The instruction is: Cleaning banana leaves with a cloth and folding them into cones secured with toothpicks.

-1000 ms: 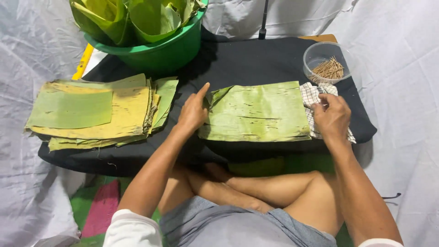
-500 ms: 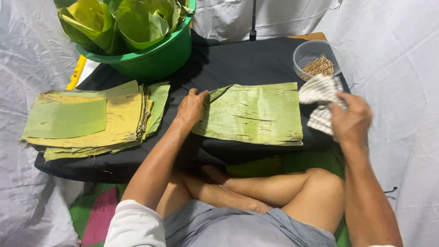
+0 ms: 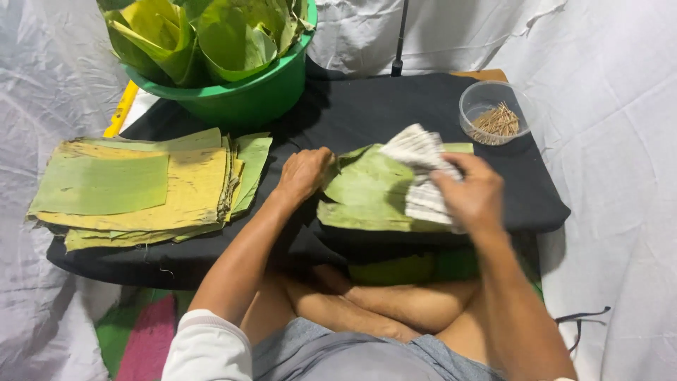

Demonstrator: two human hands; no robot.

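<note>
A green banana leaf piece [image 3: 367,194] lies on the black cloth-covered board [image 3: 367,106] in front of me. My left hand [image 3: 303,173] presses on its left edge, fingers curled. Over the leaf's right half, my right hand [image 3: 472,194] grips a crumpled white checked cloth [image 3: 419,166] that rests on the leaf surface.
A stack of yellow-green leaf pieces [image 3: 134,187] lies at the left of the board. A green basin [image 3: 233,92] full of folded leaves stands at the back. A clear round tub [image 3: 496,113] with small wooden sticks sits at the back right. White sheeting surrounds everything.
My right hand has carried the checked cloth from the leaf's right edge leftward onto the leaf. My left hand's fingers have curled at the left edge. The camera view has shifted lower.
</note>
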